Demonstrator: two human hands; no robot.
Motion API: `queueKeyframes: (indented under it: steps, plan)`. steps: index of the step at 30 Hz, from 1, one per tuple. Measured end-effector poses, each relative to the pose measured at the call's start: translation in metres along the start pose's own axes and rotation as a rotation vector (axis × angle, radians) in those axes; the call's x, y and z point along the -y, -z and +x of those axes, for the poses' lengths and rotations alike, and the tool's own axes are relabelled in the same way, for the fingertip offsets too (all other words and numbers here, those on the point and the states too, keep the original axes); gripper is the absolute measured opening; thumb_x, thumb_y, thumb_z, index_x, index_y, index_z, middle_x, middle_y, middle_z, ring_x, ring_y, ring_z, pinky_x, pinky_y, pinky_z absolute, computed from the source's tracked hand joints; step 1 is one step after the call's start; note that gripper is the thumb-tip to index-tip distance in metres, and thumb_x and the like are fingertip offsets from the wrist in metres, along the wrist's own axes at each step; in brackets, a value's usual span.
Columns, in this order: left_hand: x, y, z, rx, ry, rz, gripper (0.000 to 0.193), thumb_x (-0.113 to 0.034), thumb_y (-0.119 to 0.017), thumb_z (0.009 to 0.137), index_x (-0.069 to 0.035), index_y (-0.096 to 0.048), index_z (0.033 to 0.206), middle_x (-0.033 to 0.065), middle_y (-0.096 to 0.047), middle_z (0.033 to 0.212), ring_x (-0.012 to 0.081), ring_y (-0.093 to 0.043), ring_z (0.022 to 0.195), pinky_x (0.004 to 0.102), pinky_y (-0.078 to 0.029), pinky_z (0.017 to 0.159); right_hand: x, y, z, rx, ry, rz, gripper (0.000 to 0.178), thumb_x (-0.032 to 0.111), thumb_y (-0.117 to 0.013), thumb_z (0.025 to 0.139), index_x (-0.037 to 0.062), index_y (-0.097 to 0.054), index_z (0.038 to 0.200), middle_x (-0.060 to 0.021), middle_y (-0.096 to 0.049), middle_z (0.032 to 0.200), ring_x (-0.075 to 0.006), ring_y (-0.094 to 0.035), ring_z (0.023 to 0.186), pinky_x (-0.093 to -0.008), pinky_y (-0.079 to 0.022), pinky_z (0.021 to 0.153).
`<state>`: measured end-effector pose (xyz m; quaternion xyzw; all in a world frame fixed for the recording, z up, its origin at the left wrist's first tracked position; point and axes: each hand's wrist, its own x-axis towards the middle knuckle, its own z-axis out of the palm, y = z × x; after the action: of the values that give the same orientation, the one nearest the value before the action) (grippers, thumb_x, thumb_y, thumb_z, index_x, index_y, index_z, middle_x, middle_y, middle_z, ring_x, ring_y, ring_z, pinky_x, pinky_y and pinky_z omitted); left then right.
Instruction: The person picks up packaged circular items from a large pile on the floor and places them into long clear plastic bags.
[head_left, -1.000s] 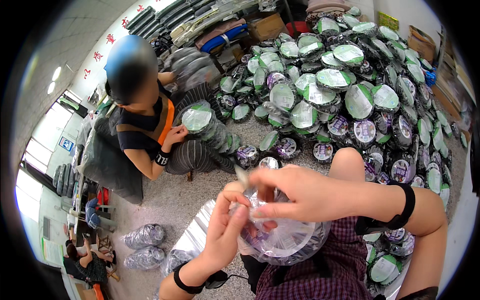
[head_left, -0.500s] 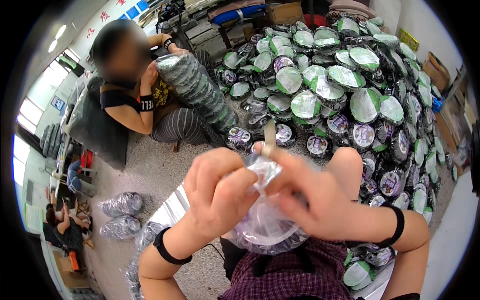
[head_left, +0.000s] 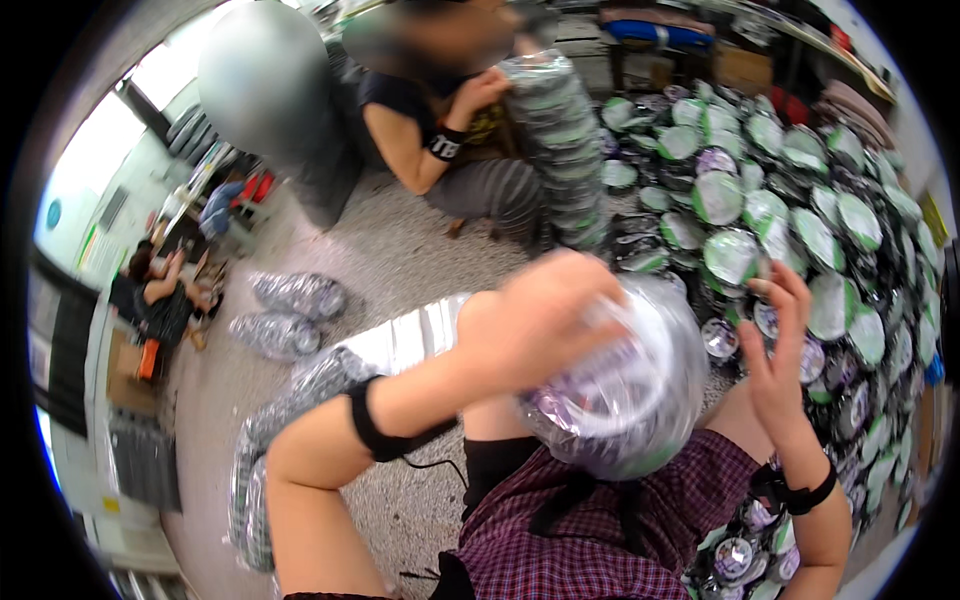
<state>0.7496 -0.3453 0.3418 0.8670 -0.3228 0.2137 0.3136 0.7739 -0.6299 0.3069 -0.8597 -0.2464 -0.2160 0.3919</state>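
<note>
Clear-wrapped stack [head_left: 620, 400] gripped on top by left hand [head_left: 540, 320], right hand [head_left: 785, 350] spread free at 3 o'clock; likely slips off lap.

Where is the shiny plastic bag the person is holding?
In the head view, the clear plastic bag sits just right of centre, over the person's lap, with the left hand on top and the right hand open beside it.

Head view — looking steeply down, close over lap.

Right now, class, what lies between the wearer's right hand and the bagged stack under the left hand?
In the head view, nothing: a bare gap separates the open right hand from the plastic-wrapped stack of bowls, which the left hand grips from above.
</note>
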Motion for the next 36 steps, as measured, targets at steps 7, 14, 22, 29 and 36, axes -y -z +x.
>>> queueKeyframes:
  steps: [7,14,22,29,36]
  plan:
    - [-0.005,0.310,-0.328,-1.197,0.641,-0.392,0.045,-0.026,-0.037,0.096,0.001,-0.040,0.132,0.0178,-0.048,0.128,0.0297,-0.051,0.111,0.0417,-0.043,0.095,-0.097,0.010,-0.041,0.055,0.049,-0.313,0.029,0.000,-0.058,0.082,0.0008,-0.052,0.111,-0.0175,-0.033,0.141,-0.0347,-0.032,0.130,-0.0412,-0.029,0.105]
    - [-0.057,0.227,-0.642,-2.602,1.311,0.365,0.037,-0.031,-0.052,0.088,0.000,-0.057,0.108,0.0132,-0.061,0.099,0.0255,-0.056,0.078,0.0413,-0.047,0.073,-0.107,-0.011,-0.056,0.182,-0.053,-0.371,0.024,-0.004,-0.057,0.081,-0.0012,-0.053,0.105,-0.0175,-0.035,0.139,-0.0340,-0.036,0.127,-0.0418,-0.033,0.103]
    - [0.183,-0.007,-0.590,-0.747,1.736,0.160,0.023,-0.025,-0.064,0.079,-0.004,-0.072,0.083,0.0075,-0.070,0.078,0.0166,-0.063,0.072,0.0303,-0.048,0.069,-0.095,-0.020,-0.053,0.383,-0.207,-0.502,0.015,-0.002,-0.056,0.081,-0.0029,-0.055,0.096,-0.0185,-0.048,0.126,-0.0357,-0.052,0.112,-0.0380,-0.040,0.096]
    - [0.319,-0.220,-0.459,-0.228,1.801,0.286,0.021,-0.032,-0.072,0.074,-0.012,-0.069,0.079,0.0136,-0.057,0.098,0.0335,-0.053,0.096,0.0429,-0.044,0.084,-0.106,-0.020,-0.072,0.529,-0.290,-0.572,0.010,0.000,-0.053,0.083,-0.0026,-0.055,0.092,-0.0175,-0.056,0.106,-0.0338,-0.055,0.099,-0.0360,-0.042,0.088]
    - [0.330,-0.241,-0.491,-0.207,1.785,0.231,0.020,-0.023,-0.072,0.076,-0.006,-0.063,0.073,0.0115,-0.056,0.089,0.0266,-0.054,0.082,0.0377,-0.046,0.075,-0.109,0.005,-0.085,0.698,-0.550,-0.842,0.025,0.017,-0.061,0.088,0.0007,-0.064,0.106,-0.0180,-0.065,0.103,-0.0318,-0.060,0.098,-0.0380,-0.046,0.089]
